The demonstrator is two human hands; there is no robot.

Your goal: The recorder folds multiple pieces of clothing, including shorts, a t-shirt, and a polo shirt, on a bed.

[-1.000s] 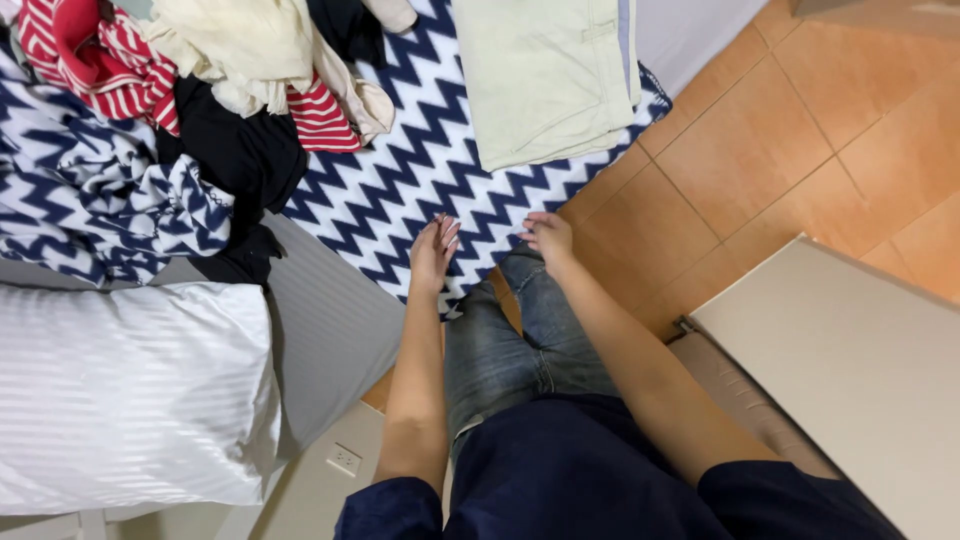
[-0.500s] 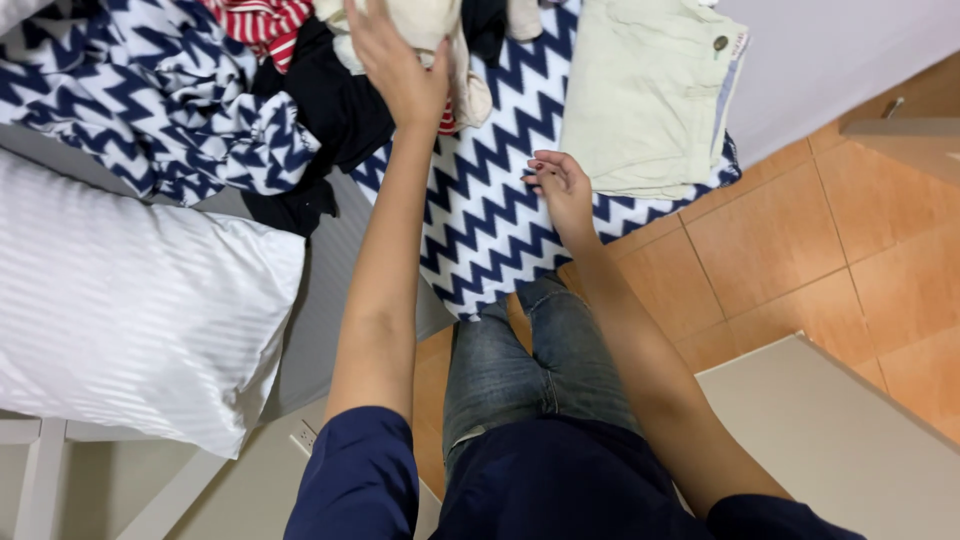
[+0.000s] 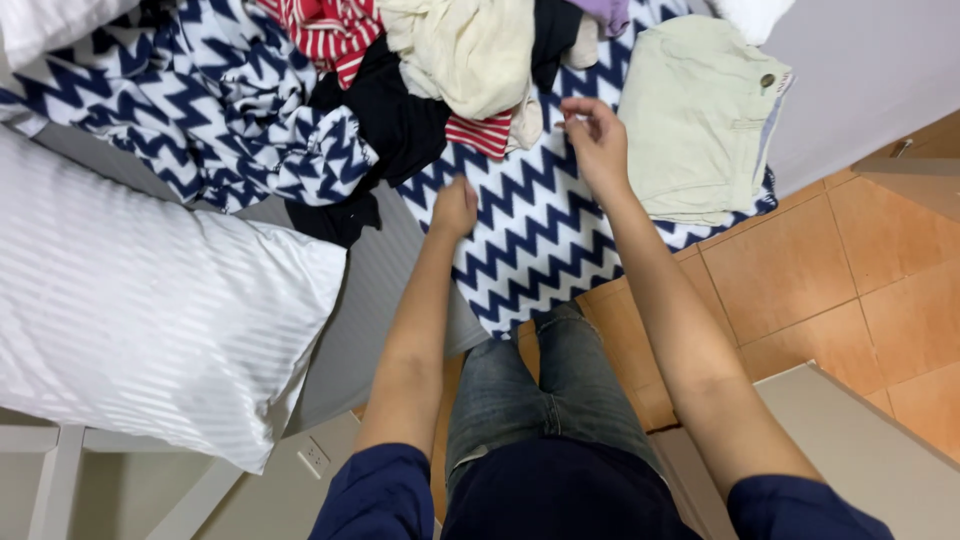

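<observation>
My left hand (image 3: 455,207) is back from the clothes pile (image 3: 450,70), fisted on the zigzag blanket (image 3: 540,230); right hand (image 3: 595,140) now up, apparently pinching something small.

White striped pillow (image 3: 140,330) at left of frame. Folded pale green shorts (image 3: 695,110) at upper right. Orange tiled floor (image 3: 800,270) at right.

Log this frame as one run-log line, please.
left hand: fist on zigzag blanket | right hand: at clothes pile edge | folded pale shorts right | pillow left
</observation>
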